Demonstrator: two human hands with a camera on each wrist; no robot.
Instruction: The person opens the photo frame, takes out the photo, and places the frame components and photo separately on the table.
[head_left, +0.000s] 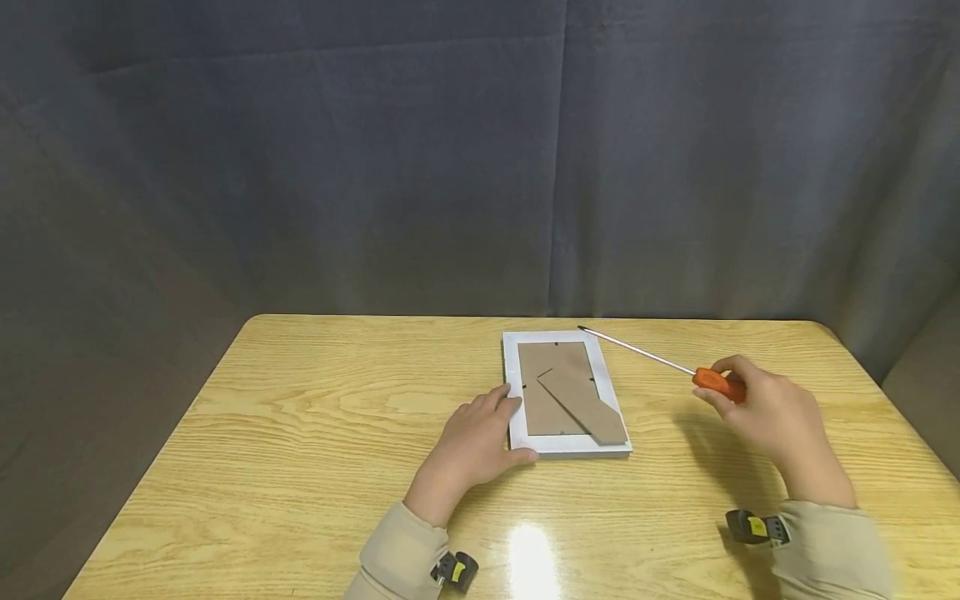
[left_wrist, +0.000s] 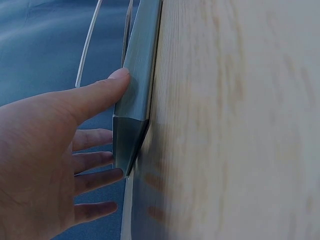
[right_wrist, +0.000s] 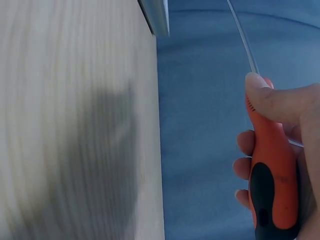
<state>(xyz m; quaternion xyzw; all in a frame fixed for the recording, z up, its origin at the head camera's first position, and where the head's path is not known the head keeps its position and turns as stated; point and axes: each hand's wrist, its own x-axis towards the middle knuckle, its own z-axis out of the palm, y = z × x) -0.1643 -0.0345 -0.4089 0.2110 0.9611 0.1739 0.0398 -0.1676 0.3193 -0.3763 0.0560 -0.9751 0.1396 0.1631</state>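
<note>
A white picture frame (head_left: 571, 445) lies face down on the table, its brown backing board (head_left: 540, 408) and slanted easel stand (head_left: 588, 404) showing. Its near left corner is touched by my left hand (head_left: 472, 440), the thumb against the near edge and the fairly straight fingers along the left side. In the left wrist view the thumb rests on the frame's side (left_wrist: 137, 85). My right hand (head_left: 780, 414) grips a screwdriver by its orange and black handle (right_wrist: 272, 165), raised above the table. The thin metal shaft (head_left: 637, 350) points left, its dark tip overlapping the frame's far right corner in the head view.
The light wood table (head_left: 300, 433) ends at a far edge just beyond the frame. Behind it hangs a dark grey curtain (head_left: 420, 183). Small dark straps with yellow marks (head_left: 455, 571) sit at both sleeve cuffs. Light glares off the tabletop near the front.
</note>
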